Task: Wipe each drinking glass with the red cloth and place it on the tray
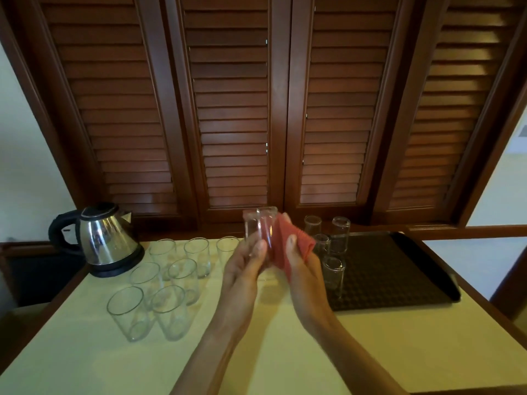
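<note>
Head view, from the left: a steel kettle (pixel 107 238) stands at the far left of the pale table (pixel 85 352). Just right of it, seven clear glasses (pixel 159 283) stand upright, mouths up, in a loose cluster on the table. At centre, the left hand (pixel 242 269) grips one drinking glass (pixel 261 232), raised above the table with its base up, thumb on the near side. The right hand (pixel 302 269) pinches the red cloth (pixel 288 243) against that glass's right side, thumb pressed on the fabric. Right of the hands, a dark tray (pixel 399 269) lies on the table; four glasses (pixel 333 246) stand upside down on its left part, near each other. Brown louvred shutters (pixel 233 109) fill the wall behind.
</note>
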Tool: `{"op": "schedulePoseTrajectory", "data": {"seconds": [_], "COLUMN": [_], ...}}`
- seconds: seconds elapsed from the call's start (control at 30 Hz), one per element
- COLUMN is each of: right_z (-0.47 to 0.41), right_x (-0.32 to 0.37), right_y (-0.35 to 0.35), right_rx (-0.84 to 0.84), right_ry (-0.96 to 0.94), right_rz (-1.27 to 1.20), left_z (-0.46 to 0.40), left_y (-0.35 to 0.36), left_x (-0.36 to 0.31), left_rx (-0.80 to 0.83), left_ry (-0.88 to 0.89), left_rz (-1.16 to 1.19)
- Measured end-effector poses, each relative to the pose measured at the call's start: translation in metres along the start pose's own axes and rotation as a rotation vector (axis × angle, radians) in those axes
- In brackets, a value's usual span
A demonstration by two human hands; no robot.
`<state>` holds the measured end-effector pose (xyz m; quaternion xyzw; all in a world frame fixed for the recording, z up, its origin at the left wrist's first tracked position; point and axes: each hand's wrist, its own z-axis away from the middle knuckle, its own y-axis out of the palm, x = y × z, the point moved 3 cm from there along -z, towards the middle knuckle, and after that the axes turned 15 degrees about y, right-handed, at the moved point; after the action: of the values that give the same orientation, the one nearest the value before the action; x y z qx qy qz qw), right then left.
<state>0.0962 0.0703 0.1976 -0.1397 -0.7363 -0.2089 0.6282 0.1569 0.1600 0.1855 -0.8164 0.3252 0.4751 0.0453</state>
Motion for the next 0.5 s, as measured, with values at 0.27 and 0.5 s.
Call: {"op": "schedulePoseTrajectory", "data": {"seconds": [0.27, 0.5], "right_z": [0.027, 0.027], "right_x": [-0.015, -0.031], "right_y": [0.0, 0.0], "right_rx": [-0.057, 0.091], "right_ry": [0.343, -0.153], "right_rz": [-0.829, 0.207], "left_z": [-0.007, -0.008], "left_y": [-0.015, -0.014], "left_x": [0.009, 0.008], "left_rx": [-0.194, -0.208], "left_ry": [-0.014, -0.157], "left_rz": [-0.038, 0.24]}}
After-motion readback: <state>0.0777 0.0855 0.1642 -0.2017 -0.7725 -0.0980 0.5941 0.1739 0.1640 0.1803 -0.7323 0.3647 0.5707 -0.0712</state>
